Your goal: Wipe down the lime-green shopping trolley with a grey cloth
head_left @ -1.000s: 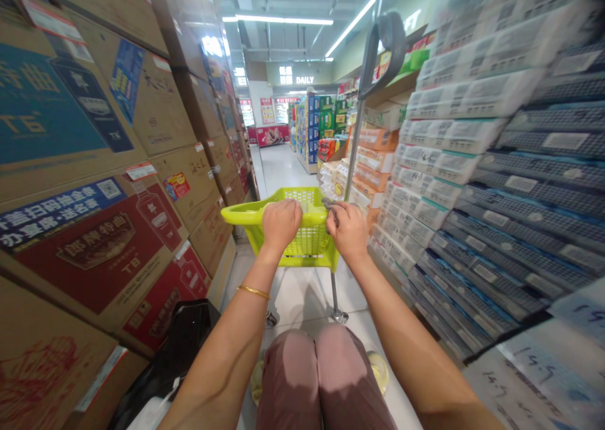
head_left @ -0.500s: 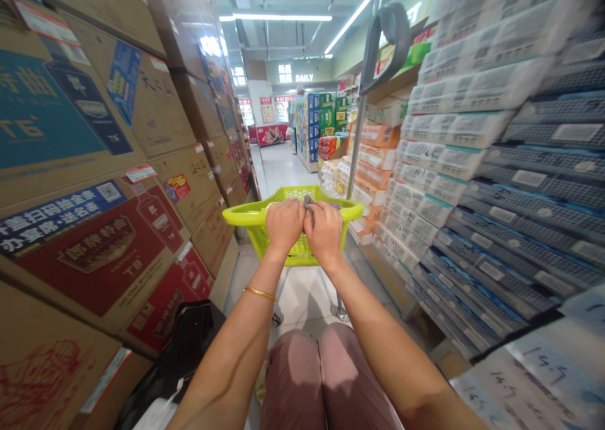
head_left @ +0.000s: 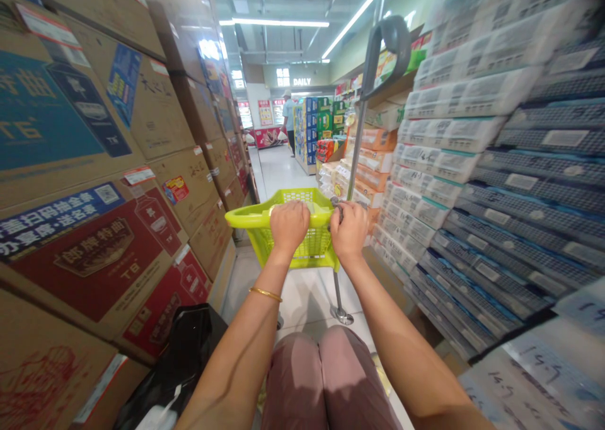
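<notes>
A yellow-green shopping basket cart [head_left: 253,219] stands in front of my knees, its rim facing me. My left hand [head_left: 290,228] is closed over the near rim, around its middle. Farther right, my right hand [head_left: 348,231] is closed around a crumpled grey cloth [head_left: 337,205] and presses it against the rim near the right corner. Most of the cloth is hidden under the fingers. Just beyond that corner rises a metal pole [head_left: 357,146] with a grey loop handle [head_left: 401,48] at its top.
Stacked cardboard cartons [head_left: 94,247] wall off the left side, with a black bag [head_left: 189,335] beside my left arm. Piles of white packs [head_left: 449,130] and grey-blue packs [head_left: 515,212] line the right. Far down the aisle a person [head_left: 288,121] stands near blue and green boxes [head_left: 312,127].
My right hand slid left along the rim to meet my left hand, then moved back right with the cloth. My left hand stays on the rim. A person has come into view far off.
</notes>
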Demonstrator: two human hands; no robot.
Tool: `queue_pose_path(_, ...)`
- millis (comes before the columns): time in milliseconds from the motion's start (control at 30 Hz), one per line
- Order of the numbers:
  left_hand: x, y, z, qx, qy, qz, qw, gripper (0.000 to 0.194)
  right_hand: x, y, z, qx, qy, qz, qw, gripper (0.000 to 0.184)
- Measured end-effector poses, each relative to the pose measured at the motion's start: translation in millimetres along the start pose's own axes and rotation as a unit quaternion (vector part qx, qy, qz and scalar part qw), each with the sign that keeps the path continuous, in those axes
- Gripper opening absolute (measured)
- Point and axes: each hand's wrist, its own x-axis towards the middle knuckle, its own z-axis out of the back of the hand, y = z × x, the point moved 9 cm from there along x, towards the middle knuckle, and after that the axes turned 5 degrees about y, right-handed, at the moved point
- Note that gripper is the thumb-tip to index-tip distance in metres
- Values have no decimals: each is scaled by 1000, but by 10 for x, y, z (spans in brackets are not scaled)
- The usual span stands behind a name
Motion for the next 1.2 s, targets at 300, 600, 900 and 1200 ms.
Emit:
queue_pose_path(300,-9,66,-6,-4,10,-23,1000,37,-58,407,-238,26,66,120,990,21)
queue_pose_path(600,10,177,-19,-29,3,-38,999,39,197,-73,-85,-32,112,98,988,19)
queue_pose_path(900,-24,414,12,-30,6,-17,999,42,123,134,-134,-26,127,108,986,17)
queue_pose_path(1200,-36,627,110,5,70,-32,997,40,-33,470,-114,-30,117,113,986,18)
